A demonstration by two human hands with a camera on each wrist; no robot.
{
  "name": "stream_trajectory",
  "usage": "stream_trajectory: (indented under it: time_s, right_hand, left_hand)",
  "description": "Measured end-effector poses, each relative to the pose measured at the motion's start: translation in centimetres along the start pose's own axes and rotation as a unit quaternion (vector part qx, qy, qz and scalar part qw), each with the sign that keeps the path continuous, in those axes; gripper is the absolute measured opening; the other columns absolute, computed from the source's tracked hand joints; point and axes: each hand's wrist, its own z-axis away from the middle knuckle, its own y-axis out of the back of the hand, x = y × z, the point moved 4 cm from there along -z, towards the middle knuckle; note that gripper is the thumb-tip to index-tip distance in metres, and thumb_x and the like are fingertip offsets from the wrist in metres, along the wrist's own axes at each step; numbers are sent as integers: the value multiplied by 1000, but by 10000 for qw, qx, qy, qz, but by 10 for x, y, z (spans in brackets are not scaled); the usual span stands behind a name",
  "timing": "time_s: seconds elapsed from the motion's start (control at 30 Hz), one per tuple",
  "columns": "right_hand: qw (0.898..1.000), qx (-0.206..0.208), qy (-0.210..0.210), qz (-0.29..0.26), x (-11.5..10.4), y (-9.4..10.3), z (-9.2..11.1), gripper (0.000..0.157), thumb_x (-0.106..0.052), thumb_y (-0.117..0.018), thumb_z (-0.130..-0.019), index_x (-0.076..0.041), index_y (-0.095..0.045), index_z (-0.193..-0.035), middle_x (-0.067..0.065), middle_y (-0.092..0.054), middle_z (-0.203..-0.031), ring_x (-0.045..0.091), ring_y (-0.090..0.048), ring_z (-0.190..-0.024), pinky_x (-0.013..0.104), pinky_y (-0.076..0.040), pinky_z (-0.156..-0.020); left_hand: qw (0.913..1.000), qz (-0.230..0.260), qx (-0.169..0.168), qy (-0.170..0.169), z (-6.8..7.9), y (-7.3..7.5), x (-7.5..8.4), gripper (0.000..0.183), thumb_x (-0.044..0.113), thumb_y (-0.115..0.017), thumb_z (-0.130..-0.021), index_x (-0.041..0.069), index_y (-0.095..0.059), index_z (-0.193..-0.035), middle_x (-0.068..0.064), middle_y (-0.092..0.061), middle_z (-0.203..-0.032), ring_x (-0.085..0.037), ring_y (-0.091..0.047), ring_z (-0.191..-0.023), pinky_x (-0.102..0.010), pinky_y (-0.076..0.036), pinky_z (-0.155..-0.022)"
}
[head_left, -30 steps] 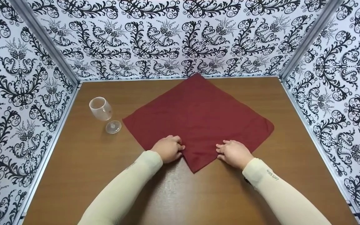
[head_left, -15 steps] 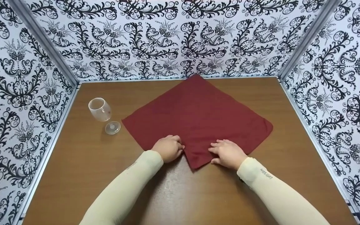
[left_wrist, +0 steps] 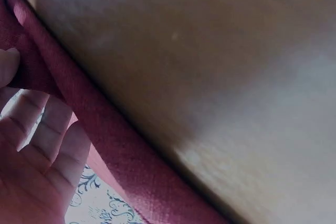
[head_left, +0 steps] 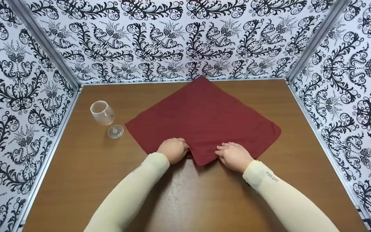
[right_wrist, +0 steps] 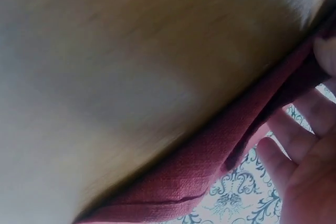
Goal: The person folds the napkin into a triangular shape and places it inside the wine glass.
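Note:
A dark red cloth napkin lies spread as a diamond on the wooden table, one corner towards me. My left hand pinches its edge just left of that near corner. On the right side of the corner, my right hand pinches the other edge. Between the hands the corner flap is slightly lifted, with a strip of cloth showing beneath it at left. Both wrist views show the thumb on the napkin edge, and the lower fingers stretched out beside the cloth. The gripping fingertips are partly hidden.
A clear stemmed glass stands on the table at the left, close to the napkin's left corner. Patterned black-and-white walls enclose the back and sides, with grey metal posts at the corners.
My right hand has shifted left, closer to the near corner, and now pinches the napkin edge there. The near corner has risen and drawn back away from me. The left hand has barely moved.

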Motion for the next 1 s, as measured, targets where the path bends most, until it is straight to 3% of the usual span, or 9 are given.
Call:
stream_trajectory:
  time_s: [0.2, 0.33, 0.43, 0.5, 0.67, 0.77, 0.87, 1.0]
  right_hand:
    - [9980, 462, -426, 57, 16, 9, -9, 21, -17, -57, -88, -12, -71, -102, 3, -71, -104, 22, -66, -99, 41, -50, -87]
    - [9958, 15, -909, 83, 29, 1, -16, 25, -19, -51, -92, -12, -68, -110, 4, -69, -110, 23, -64, -104, 41, -49, -89]
    - [9917, -486, -1192, -47, 34, -6, -17, 29, -20, -48, -94, -14, -66, -116, 5, -65, -119, 25, -60, -111, 42, -47, -93]
    - [9894, -648, -1294, -116, 36, -9, -17, 30, -20, -48, -94, -14, -65, -118, 6, -63, -123, 26, -59, -113, 42, -46, -94]
    - [9889, -637, -1334, -129, 37, -8, -13, 30, -21, -50, -94, -14, -65, -118, 7, -62, -123, 28, -59, -113, 44, -47, -93]
    - [9893, -678, -1290, -70, 37, -7, -10, 30, -22, -51, -93, -15, -65, -119, 7, -62, -123, 27, -59, -113, 43, -47, -92]
    - [9911, -543, -1207, -103, 35, -2, -11, 33, -24, -54, -90, -15, -63, -121, 5, -62, -124, 25, -60, -111, 43, -48, -90]
    - [9964, -1, -736, -410, 23, 6, -21, 42, -27, -64, -86, -21, -59, -126, 2, -59, -129, 19, -58, -115, 41, -48, -91]
  left_hand:
    - [9974, 119, 490, 506, -10, 1, -15, 23, 28, -48, -94, 30, -72, -95, 6, -65, -88, -17, -65, -84, -37, -53, -73]
    - [9938, 357, 415, 973, -15, -4, -22, 22, 31, -50, -94, 29, -71, -98, 6, -67, -103, -16, -65, -95, -38, -53, -79]
    - [9925, 431, 209, 1123, -17, -7, -22, 24, 31, -49, -94, 28, -72, -99, 6, -66, -113, -16, -64, -100, -39, -52, -82]
    - [9925, 390, 175, 1148, -19, -8, -21, 26, 30, -47, -95, 27, -72, -97, 4, -68, -110, -18, -65, -96, -41, -53, -80]
    - [9940, 124, 222, 1068, -19, -7, -16, 35, 27, -38, -99, 25, -72, -90, -1, -72, -86, -22, -67, -79, -43, -53, -68]
    - [9951, 6, 91, 981, -17, -6, -13, 38, 27, -34, -99, 24, -71, -91, -4, -71, -81, -24, -67, -75, -43, -53, -66]
    - [9954, -8, 47, 959, -17, -2, -9, 32, 26, -39, -97, 23, -70, -93, -4, -71, -85, -25, -66, -78, -44, -53, -67]
    - [9951, 137, 167, 964, -22, 9, 0, 27, 28, -49, -93, 27, -62, -117, 2, -67, -113, -18, -64, -100, -40, -53, -78]
